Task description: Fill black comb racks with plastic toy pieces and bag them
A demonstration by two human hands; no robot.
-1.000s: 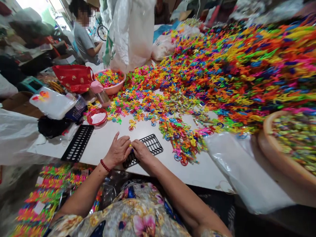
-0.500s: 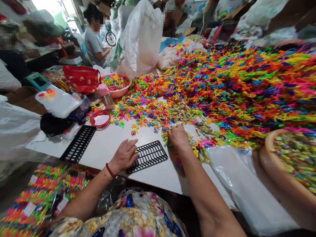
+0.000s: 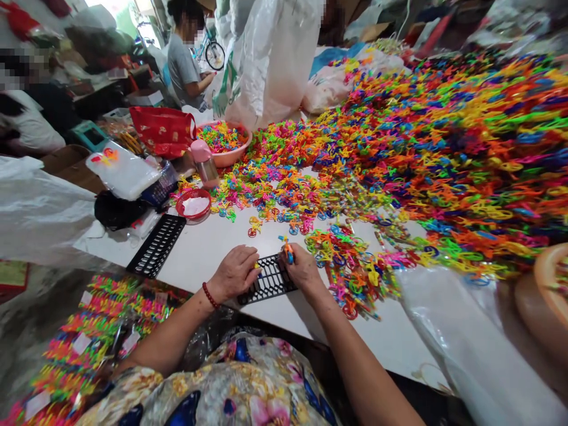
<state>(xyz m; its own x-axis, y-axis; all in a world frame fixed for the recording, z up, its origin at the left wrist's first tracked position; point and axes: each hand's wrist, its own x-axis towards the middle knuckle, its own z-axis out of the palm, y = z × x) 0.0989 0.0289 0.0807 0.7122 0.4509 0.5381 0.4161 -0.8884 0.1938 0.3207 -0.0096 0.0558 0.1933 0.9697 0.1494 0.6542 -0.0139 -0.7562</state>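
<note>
A black slotted plastic rack (image 3: 270, 278) lies on the white table in front of me. My left hand (image 3: 235, 272) grips its left end, fingers curled and thumb along the slots. A bit of yellow shows by those fingertips, too small to name. Between the thumb and fingers of my right hand (image 3: 302, 267) is a small orange and blue plastic toy (image 3: 288, 253), held over the rack's right end. Just right of that hand lies a loose heap of small bright plastic toys (image 3: 339, 251), some with round wheel-like parts.
A second black rack (image 3: 156, 245) lies to the left, near a red basket (image 3: 193, 204) and a pink-lidded bottle (image 3: 205, 163). A big heap of coloured toys (image 3: 444, 154) covers the table's right. Clear plastic bags (image 3: 465, 331) lie beside an orange tub (image 3: 539, 296). A person (image 3: 184, 65) is beyond.
My right hand went from the rack to the toy heap, then came back to the rack with an orange and blue toy. My left hand stayed at the rack's left end.
</note>
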